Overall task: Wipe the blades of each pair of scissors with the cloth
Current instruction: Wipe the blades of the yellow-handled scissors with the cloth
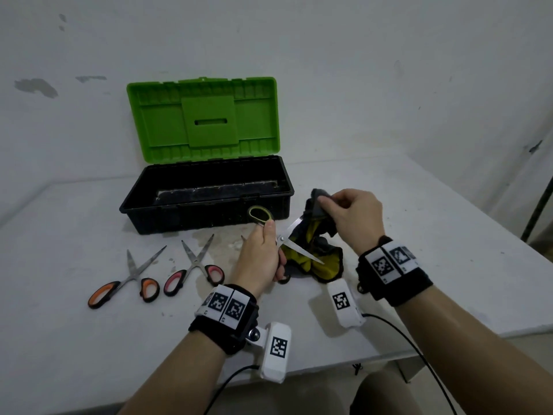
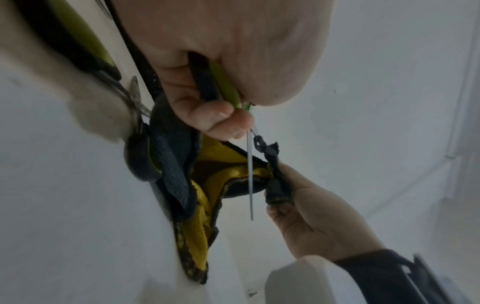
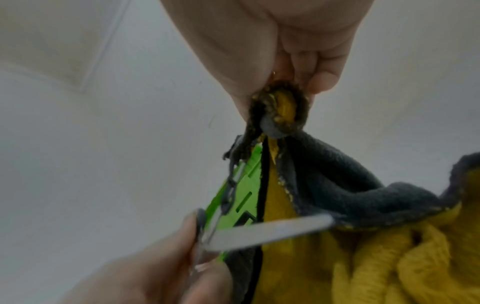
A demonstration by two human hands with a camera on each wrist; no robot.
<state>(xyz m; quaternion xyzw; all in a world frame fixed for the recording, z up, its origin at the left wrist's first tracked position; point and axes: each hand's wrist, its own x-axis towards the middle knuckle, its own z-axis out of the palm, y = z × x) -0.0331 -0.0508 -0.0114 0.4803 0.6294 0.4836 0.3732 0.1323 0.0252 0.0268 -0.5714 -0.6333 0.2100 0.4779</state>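
My left hand (image 1: pixel 263 256) grips the handles of the green-handled scissors (image 1: pixel 294 238), their blades spread apart above the table. One blade points up into the grey and yellow cloth (image 1: pixel 320 250), the other lies over its yellow side. My right hand (image 1: pixel 347 214) pinches a bunched corner of the cloth (image 3: pixel 280 111) and lifts it, while the rest sags onto the table. In the left wrist view a blade (image 2: pixel 250 176) runs down in front of the cloth (image 2: pixel 197 236). Orange-handled scissors (image 1: pixel 125 280) and pink-handled scissors (image 1: pixel 194 268) lie spread on the table at the left.
An open toolbox (image 1: pixel 209 202) with a black base and raised green lid (image 1: pixel 203 118) stands behind the hands, by the white wall. The white table (image 1: pixel 449 265) ends close to my body and at the right. Cables trail from both wrist cameras.
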